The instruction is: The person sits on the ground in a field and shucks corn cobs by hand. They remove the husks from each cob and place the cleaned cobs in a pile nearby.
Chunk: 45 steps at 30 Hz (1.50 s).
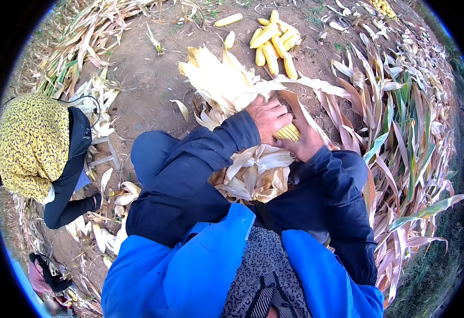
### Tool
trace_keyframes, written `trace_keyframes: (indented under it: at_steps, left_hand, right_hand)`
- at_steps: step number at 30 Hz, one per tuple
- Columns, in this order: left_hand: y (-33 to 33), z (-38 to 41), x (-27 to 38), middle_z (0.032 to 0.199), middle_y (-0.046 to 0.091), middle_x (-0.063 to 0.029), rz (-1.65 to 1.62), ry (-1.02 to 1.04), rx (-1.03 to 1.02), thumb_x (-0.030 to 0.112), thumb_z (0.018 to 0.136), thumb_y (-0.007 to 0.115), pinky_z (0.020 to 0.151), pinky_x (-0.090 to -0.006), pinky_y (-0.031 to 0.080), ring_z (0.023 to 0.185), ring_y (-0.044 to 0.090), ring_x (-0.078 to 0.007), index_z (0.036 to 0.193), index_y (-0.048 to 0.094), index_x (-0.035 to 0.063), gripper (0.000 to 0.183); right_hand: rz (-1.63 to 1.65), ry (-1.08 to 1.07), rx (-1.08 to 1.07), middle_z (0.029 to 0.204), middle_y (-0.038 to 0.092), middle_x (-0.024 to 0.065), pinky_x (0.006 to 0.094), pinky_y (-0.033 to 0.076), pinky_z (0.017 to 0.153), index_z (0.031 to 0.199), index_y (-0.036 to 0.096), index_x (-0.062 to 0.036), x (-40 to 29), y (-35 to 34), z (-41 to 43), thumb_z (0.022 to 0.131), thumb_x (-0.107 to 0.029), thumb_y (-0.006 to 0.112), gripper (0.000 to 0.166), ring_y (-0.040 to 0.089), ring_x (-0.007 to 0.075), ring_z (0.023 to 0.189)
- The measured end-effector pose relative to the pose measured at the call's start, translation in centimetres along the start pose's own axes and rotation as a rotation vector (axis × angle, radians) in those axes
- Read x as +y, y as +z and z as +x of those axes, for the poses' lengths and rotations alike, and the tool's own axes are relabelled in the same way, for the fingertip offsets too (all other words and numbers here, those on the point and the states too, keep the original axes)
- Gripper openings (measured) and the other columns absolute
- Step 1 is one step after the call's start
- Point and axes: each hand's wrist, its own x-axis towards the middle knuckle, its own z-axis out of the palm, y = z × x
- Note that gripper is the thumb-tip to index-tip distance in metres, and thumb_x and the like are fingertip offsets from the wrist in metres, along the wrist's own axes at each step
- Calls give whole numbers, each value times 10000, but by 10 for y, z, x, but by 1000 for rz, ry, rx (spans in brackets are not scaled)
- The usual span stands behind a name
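Between my hands, in front of my lap, is a yellow ear of corn (287, 133) with bare kernels showing. My left hand (268, 118) closes over its upper left side. From the right, my right hand (304, 140) grips the same ear, its thumb lying across the near end. Pale dry husks (220, 79) spread on the ground beyond my left hand, and more crumpled husks (258, 173) lie between my legs. The far part of the ear is hidden by my fingers.
A pile of husked corn ears (273, 43) lies on the soil ahead, a single ear (228, 20) to its left. Dry corn stalks (406, 159) are heaped on the right. A person in a yellow patterned top (33, 147) is at left, beside a low frame (111, 153). Another person (43, 274) is farther off.
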Motion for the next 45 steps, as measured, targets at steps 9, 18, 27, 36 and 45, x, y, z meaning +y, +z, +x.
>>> trace_keyframes:
  at_steps: [9,18,27,36,45]
  left_hand:
    - [2,-9,-47,1310,480,-7,185,-274,7,284,675,725,1061,-592,163,1315,339,-252,1189,558,254,541]
    - [-27,-1,-8,1327,461,-56,347,-190,-77,328,681,736,1070,-594,156,1313,326,-299,1291,478,234,669]
    - [42,-29,24,969,628,-89,-1761,-1256,33,552,788,659,701,-358,537,857,631,-182,1179,525,70,635]
    - [77,-13,-38,779,647,-86,-1873,-1393,554,224,805,720,615,-347,547,626,624,-205,931,619,46,240]
    - [27,-15,-50,1124,584,-221,-2420,-760,443,191,800,661,844,-489,507,903,614,-349,1268,439,-39,567]
  right_hand:
    - [523,131,222,719,622,80,250,456,424,1187,509,47,3,37,-37,779,-241,738,549,543,97,472]
    - [826,238,275,738,594,81,257,446,361,1126,514,68,20,55,-32,818,-245,697,476,560,124,490]
    - [1080,193,171,754,588,95,252,444,369,1127,515,55,11,56,-29,850,-220,668,419,569,142,481]
    - [623,30,149,724,589,61,243,424,407,1245,470,41,16,75,-33,801,-205,722,567,533,113,490]
    - [986,158,-64,873,603,100,233,440,415,1242,463,12,4,52,-54,827,-127,678,487,558,127,530]
